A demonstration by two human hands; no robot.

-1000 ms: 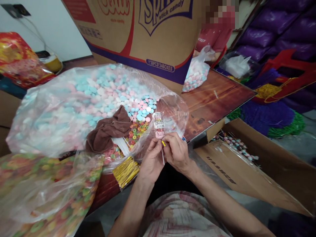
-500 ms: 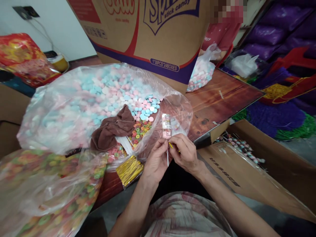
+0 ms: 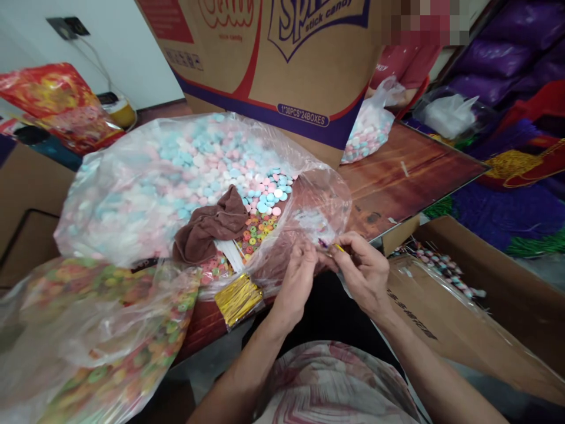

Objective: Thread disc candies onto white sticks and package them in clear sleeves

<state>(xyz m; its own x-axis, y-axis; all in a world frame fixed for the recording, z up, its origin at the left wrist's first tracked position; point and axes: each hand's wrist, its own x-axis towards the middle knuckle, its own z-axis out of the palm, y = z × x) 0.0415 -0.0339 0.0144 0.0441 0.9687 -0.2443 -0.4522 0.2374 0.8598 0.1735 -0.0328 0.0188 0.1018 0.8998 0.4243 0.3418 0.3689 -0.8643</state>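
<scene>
Gold wire glints between your fingertips at the near edge of the table: your right hand pinches a short yellow twist tie, while your left hand is closed on the neck of a small wrapped stick candy, blurred here and lying low against the clear plastic just beyond your knuckles. Keep the left grip firm right below the sweets so the wrapper stays gathered, and wind the tie close to that pinch, turning tightly rather than loosely. The big bag of pink and blue candy discs sits just far-left of your hands, a brown cloth resting at its mouth; spare gold ties lie near-left. Finished sticks lie in the open carton to your right. A second person sits far right, behind the printed box.
</scene>
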